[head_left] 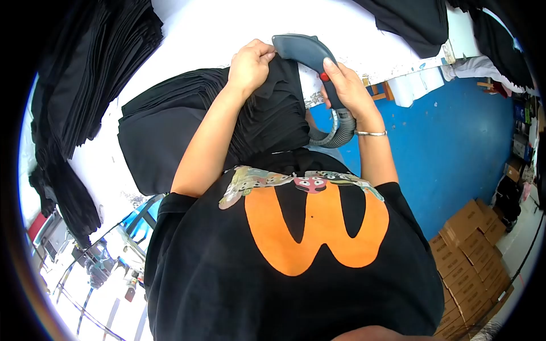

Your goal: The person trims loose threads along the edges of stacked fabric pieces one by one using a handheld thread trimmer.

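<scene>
My right hand [351, 91] is wrapped round the handle of a dark grey garment steamer [304, 50], its thumb just above a red button. A ribbed grey hose [343, 132] curves down from the handle. The steamer's head points left, its tip close to the fingers of my left hand [250, 67]. Those fingers are pinched together at the far edge of a black cloth piece [286, 73]. Beneath it lies a thick stack of folded black cloth [165, 128], fanned in layers, at the near table edge in front of my body.
Another layered black cloth pile [94, 74] hangs over the left side of the white table [199, 34]. More black cloth [406, 25] lies at the far right. Blue floor [449, 142] shows on the right, with stacked cardboard boxes [475, 261] at lower right.
</scene>
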`<state>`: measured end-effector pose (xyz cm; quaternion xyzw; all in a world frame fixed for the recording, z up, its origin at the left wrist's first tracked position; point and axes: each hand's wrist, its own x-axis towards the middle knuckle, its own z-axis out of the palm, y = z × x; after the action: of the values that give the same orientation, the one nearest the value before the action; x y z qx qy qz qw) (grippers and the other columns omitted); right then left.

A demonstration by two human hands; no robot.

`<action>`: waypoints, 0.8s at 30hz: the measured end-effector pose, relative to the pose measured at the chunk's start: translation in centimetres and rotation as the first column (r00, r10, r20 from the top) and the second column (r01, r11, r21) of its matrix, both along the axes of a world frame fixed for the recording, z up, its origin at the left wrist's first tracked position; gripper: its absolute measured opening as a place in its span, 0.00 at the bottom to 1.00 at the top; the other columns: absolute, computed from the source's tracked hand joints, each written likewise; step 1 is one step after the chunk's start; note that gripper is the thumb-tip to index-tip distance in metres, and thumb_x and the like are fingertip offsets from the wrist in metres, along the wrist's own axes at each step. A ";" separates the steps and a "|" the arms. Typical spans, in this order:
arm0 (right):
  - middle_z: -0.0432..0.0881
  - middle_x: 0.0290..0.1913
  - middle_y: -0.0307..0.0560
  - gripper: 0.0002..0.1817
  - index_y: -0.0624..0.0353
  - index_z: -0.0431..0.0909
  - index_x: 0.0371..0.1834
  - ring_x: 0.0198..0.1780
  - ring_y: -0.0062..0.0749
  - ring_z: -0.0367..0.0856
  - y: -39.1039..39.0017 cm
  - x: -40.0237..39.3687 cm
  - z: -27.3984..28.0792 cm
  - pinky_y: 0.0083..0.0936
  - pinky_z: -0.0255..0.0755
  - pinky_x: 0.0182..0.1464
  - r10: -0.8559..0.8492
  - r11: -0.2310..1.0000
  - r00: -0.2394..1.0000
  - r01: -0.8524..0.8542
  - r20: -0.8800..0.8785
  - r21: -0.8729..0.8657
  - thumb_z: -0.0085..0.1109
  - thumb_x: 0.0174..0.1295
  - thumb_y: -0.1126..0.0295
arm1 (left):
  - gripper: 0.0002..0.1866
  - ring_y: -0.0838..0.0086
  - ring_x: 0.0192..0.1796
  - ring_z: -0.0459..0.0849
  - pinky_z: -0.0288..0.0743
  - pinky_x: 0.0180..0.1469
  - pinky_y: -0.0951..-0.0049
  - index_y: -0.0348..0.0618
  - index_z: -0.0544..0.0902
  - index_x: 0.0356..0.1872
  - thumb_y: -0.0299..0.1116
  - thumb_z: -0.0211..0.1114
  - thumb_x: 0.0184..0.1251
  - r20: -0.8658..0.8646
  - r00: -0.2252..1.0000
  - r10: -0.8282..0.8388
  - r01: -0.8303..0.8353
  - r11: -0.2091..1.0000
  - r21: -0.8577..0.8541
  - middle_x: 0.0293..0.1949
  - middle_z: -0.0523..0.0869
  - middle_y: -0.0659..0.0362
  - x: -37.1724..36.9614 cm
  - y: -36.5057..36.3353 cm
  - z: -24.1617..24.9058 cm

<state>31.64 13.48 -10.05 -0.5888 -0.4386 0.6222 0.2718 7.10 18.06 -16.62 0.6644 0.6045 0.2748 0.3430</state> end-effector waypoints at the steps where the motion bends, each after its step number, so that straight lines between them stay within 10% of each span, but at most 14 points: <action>1: 0.77 0.20 0.42 0.27 0.64 0.77 0.39 0.19 0.23 0.74 -0.1 0.4 -0.1 0.22 0.68 0.23 -0.003 1.000 1.000 0.003 -0.005 0.003 0.51 0.78 0.46 | 0.07 0.60 0.50 0.88 0.80 0.56 0.62 0.46 0.90 0.44 0.31 0.66 0.72 0.011 1.000 0.001 -0.001 0.999 0.039 0.45 0.90 0.58 -0.1 0.0 -0.1; 17: 0.75 0.19 0.39 0.27 0.63 0.78 0.36 0.18 0.20 0.72 -2.1 2.9 0.1 0.21 0.67 0.22 0.135 0.989 0.990 -0.132 -0.038 0.061 0.57 0.76 0.45 | 0.06 0.56 0.50 0.86 0.78 0.57 0.60 0.43 0.88 0.43 0.28 0.65 0.71 0.086 0.991 -0.099 0.093 0.993 0.065 0.43 0.90 0.55 -0.5 -0.2 0.2; 21: 0.76 0.23 0.40 0.26 0.64 0.77 0.41 0.20 0.20 0.74 -1.0 -1.0 1.2 0.21 0.69 0.25 -0.038 0.992 0.999 0.033 0.032 0.123 0.56 0.77 0.47 | 0.07 0.64 0.50 0.85 0.77 0.58 0.65 0.39 0.86 0.46 0.26 0.66 0.70 -0.003 0.994 -0.112 0.111 0.994 -0.021 0.46 0.87 0.53 -0.5 -0.5 2.3; 24: 0.77 0.21 0.41 0.29 0.67 0.80 0.42 0.22 0.22 0.77 -1.4 0.4 2.5 0.24 0.72 0.28 -0.062 0.976 0.978 0.018 0.198 0.216 0.60 0.73 0.45 | 0.24 0.53 0.57 0.81 0.76 0.61 0.54 0.44 0.82 0.57 0.35 0.76 0.60 -0.449 0.893 0.026 0.181 0.893 0.412 0.60 0.81 0.54 0.3 -5.6 7.2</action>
<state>32.04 12.08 -7.58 -0.6255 -0.5164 0.5024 0.2995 7.40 12.50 -9.39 0.7939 0.5600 0.2322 0.0469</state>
